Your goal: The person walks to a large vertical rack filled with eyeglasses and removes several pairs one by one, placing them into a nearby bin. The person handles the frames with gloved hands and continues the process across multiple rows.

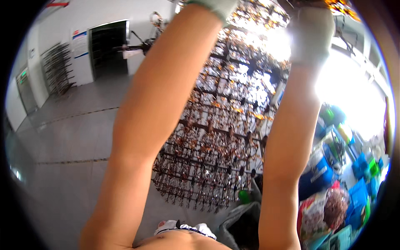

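Observation:
Both my arms reach up, with pale knitted gloves on the hands. My left hand [221,6] shows only as a glove cuff and lower part at the top edge; its fingers are out of the picture. Higher on the right, my right hand [313,35] is blurred by glare, and its fingers are hidden near the upper edge. Between and beyond my arms hangs a tall dark rack [229,129] with rows of small, shiny brown and amber pieces. Both hands are nearest its top part. Whether either holds anything does not show.
On the right stand blue bins [318,175], a plastic bag [337,206] of reddish-brown pieces and green items. A dark open sack [241,225] is below the rack. Back left, there is a dark doorway [109,52] and stacked metal frames [58,68] against the wall.

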`<state>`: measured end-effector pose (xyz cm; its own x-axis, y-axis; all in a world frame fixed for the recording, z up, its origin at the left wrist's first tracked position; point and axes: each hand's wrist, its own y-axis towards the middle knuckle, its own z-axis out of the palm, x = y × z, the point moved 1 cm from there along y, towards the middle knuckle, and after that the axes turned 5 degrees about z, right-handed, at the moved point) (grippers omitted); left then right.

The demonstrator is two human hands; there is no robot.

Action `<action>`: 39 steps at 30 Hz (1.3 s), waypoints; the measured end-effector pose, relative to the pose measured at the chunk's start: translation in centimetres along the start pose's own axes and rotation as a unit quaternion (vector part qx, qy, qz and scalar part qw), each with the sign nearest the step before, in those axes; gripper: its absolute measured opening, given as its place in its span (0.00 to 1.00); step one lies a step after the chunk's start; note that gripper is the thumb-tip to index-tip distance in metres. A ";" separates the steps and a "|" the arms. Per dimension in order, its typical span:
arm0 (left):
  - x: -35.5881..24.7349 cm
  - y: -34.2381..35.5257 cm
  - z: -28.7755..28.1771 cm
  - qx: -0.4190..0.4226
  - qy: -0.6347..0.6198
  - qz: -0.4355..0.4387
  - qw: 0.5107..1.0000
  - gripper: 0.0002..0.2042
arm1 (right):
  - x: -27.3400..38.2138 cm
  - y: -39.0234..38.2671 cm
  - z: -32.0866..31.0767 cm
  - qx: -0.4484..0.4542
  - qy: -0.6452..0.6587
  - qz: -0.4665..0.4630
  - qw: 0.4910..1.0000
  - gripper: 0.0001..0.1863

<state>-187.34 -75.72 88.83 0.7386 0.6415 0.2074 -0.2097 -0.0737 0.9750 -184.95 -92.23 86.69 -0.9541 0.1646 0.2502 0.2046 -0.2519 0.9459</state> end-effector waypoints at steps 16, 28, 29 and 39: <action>-40.7 -50.9 -3.8 0.700 -0.356 -0.578 0.222 0.11 | 15.2 -71.9 -32.9 -0.512 -0.063 0.730 0.449 0.09; -56.3 -55.9 9.7 0.706 -0.479 -0.391 0.344 0.14 | 15.8 -79.9 -58.7 -0.621 -0.362 0.649 0.251 0.18; -54.7 -53.9 9.0 0.688 -0.499 -0.387 0.357 0.14 | 15.8 -79.5 -59.3 -0.582 -0.444 0.638 0.238 0.17; -16.4 -15.9 -6.0 0.180 -0.296 -0.119 0.931 0.07 | 6.7 -25.2 -34.3 -0.165 -0.139 0.220 0.951 0.13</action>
<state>-199.94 -80.51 69.44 0.9826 0.1471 -0.1134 0.1539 -0.3034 0.9403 -203.99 -117.50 57.46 -0.6878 0.2071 0.6957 0.4478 -0.6334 0.6312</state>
